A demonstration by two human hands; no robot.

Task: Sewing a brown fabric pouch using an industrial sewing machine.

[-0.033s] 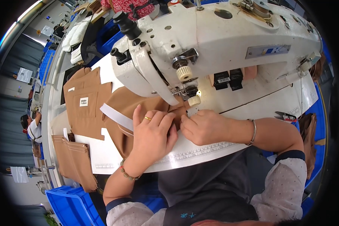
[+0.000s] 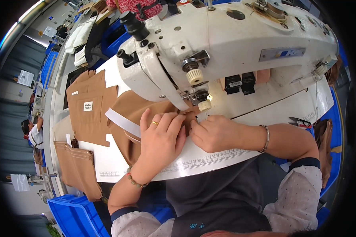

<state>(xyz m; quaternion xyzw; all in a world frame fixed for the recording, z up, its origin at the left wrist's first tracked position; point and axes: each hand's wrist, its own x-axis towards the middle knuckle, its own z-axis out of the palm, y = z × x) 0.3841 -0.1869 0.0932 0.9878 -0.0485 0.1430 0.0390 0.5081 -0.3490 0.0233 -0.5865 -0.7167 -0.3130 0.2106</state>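
Note:
Under the needle end of a white sewing machine [image 2: 225, 37] lies a brown fabric piece [image 2: 140, 106], bunched and folded toward me. My left hand [image 2: 160, 132] rests flat on this fabric with its fingers stretched out and apart, a ring on one of them. Beside it, the fingers and thumb of my right hand [image 2: 215, 133] are pinched together at the fabric's near edge, close to the presser foot. My own fingers hide the exact spot they grip. A white strip [image 2: 123, 122] lies across the brown fabric and runs under my left hand.
Left on the table are a flat brown panel with a white label [image 2: 101, 128] and a stitched brown piece [image 2: 77, 164]. Black tags [image 2: 241, 83] lie under the machine arm. Thread snips [image 2: 300, 122] sit at the right edge. A blue crate [image 2: 77, 215] stands lower left.

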